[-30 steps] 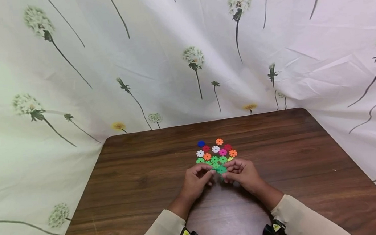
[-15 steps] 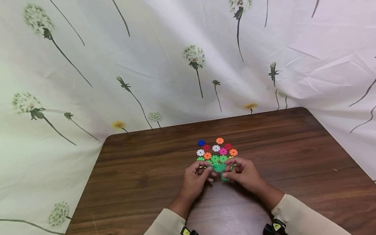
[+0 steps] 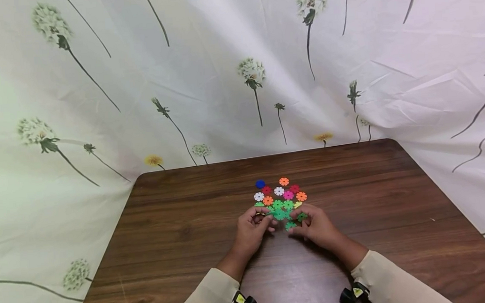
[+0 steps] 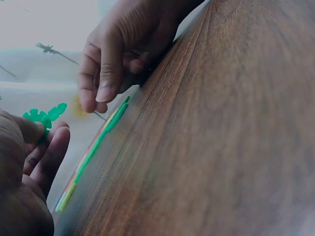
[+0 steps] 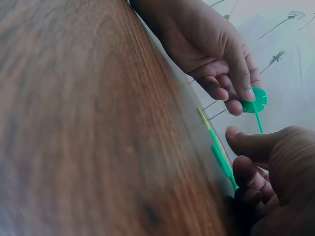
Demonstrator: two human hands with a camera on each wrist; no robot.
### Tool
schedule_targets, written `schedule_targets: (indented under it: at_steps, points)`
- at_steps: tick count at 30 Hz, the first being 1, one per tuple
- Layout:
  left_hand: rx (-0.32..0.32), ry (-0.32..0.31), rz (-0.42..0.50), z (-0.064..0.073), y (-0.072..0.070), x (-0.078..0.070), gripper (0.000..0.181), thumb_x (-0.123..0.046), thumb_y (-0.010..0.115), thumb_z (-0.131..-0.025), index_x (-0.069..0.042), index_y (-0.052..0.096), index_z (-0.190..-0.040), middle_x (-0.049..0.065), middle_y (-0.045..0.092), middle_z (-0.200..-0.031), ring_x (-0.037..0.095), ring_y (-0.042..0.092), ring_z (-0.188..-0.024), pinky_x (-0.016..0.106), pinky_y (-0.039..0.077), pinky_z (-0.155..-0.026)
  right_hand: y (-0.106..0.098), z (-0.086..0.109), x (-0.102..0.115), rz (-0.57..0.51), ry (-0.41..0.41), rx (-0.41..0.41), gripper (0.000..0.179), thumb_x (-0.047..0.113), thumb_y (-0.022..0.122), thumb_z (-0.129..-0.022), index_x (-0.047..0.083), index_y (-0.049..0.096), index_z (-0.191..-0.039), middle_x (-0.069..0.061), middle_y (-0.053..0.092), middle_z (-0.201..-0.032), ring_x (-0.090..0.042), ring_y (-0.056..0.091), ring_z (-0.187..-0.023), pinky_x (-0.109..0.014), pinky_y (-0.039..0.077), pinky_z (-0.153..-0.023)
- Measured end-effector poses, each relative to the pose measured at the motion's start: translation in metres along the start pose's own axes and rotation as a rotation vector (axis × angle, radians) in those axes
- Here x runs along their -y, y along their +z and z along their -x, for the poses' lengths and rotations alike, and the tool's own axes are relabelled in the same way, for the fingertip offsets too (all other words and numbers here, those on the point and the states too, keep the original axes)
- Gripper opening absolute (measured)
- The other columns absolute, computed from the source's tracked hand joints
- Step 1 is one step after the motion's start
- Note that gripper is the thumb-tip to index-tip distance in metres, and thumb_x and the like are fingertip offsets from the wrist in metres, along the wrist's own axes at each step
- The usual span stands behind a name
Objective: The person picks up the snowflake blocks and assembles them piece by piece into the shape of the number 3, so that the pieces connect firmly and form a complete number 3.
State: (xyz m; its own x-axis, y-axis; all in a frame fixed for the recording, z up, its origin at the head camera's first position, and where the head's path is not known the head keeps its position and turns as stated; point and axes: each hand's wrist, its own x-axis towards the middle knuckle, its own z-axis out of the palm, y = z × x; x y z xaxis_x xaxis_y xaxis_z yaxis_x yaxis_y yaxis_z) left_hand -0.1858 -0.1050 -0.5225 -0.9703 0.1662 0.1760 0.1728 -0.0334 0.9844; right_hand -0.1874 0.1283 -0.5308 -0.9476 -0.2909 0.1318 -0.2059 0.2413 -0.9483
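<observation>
My left hand [image 3: 252,230] pinches a pair of green notched plastic discs [image 5: 260,100] between thumb and index finger, above the table. In the left wrist view one disc [image 4: 37,117] faces the camera and the other juts out at an angle from it, slotted together. My right hand [image 3: 317,226] hovers just right of the pair, thumb and index finger apart and nothing between them. Below its fingertips a loose green disc [image 3: 290,225] lies on the table. Another green disc [image 3: 301,217] shows beside the right index finger.
Beyond the hands lie several loose notched discs, among them a blue disc [image 3: 260,184], an orange disc [image 3: 284,181], a white disc [image 3: 279,191] and a pink disc [image 3: 288,195]. The brown wooden table [image 3: 183,268] ends at a flower-printed cloth [image 3: 203,79] behind.
Both hands were close around the green discs a second ago. The right thumb and fingers have since let go and drawn slightly right, while the left hand keeps the joined pair.
</observation>
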Motion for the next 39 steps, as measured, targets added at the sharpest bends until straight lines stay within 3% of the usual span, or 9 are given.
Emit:
schedule_targets:
  at_steps: [9,23,31,36,39]
  points:
    - [-0.004,-0.007,0.001,-0.0006,0.0,0.0008,0.018,0.006,0.066,-0.104,0.016,0.064,-0.119,0.041,0.074,-0.099,0.021,0.08,-0.084,0.035,0.069,-0.071,-0.0021,-0.0003,0.0038,0.076,-0.009,0.043,0.027,0.001,0.091,-0.086,-0.001,0.078,-0.11,-0.02,0.065,-0.116,-0.004,0.059,-0.055,-0.02,0.051,-0.05]
    - [0.006,-0.034,-0.011,0.0003,-0.0003,-0.0015,0.017,0.004,0.066,-0.105,0.013,0.064,-0.12,0.042,0.074,-0.099,0.025,0.08,-0.081,0.036,0.068,-0.069,-0.0017,-0.0026,0.002,0.193,-0.018,0.039,0.027,0.004,0.093,-0.084,-0.001,0.08,-0.106,-0.015,0.064,-0.109,-0.003,0.054,-0.061,-0.02,0.049,-0.055]
    - [0.011,-0.037,-0.011,-0.0006,-0.0007,0.0002,0.018,0.004,0.067,-0.105,0.012,0.065,-0.121,0.041,0.075,-0.1,0.018,0.079,-0.08,0.033,0.068,-0.069,-0.0012,-0.0042,0.0055,0.26,-0.039,0.05,0.026,0.004,0.094,-0.083,0.0,0.08,-0.105,-0.013,0.063,-0.106,-0.004,0.051,-0.068,-0.02,0.047,-0.059]
    - [0.009,-0.033,-0.003,-0.0008,-0.0007,0.002,0.017,0.004,0.066,-0.105,0.011,0.065,-0.121,0.04,0.075,-0.1,0.013,0.078,-0.079,0.031,0.068,-0.069,-0.0004,-0.0033,0.0053,0.251,-0.025,0.074,0.024,0.004,0.092,-0.086,0.005,0.076,-0.104,-0.013,0.061,-0.112,-0.004,0.051,-0.066,-0.02,0.047,-0.058]
    - [0.008,-0.034,0.003,-0.0006,-0.0006,0.0026,0.017,0.004,0.066,-0.105,0.01,0.065,-0.12,0.04,0.075,-0.099,0.012,0.078,-0.079,0.03,0.067,-0.068,-0.0004,-0.0022,0.004,0.232,-0.045,0.072,0.026,0.004,0.091,-0.086,0.007,0.072,-0.103,-0.01,0.061,-0.105,-0.003,0.049,-0.064,-0.019,0.044,-0.058]
